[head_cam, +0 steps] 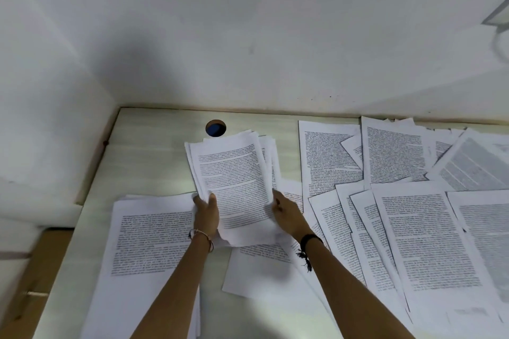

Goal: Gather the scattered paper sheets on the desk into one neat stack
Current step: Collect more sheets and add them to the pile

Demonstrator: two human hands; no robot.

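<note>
Paper sheets [234, 181], a ragged bundle, are held above the desk [154, 146] between my hands: left hand [206, 215] pinches the left edge, thumb on top; right hand [286, 215] grips the right edge. Loose printed pages [424, 242] lie right of the grip, a pile [148, 245] left.

Desk [154, 151]: you have a pale wood-grain top across the lower frame | cable hole [215, 128]: upper centre, near its back edge | left pile [143, 250]: printed sheets, lower left | single sheet [261, 272]: lower centre | overlapping sheets [413, 228]: fanned across the right, reaching the back edge
</note>
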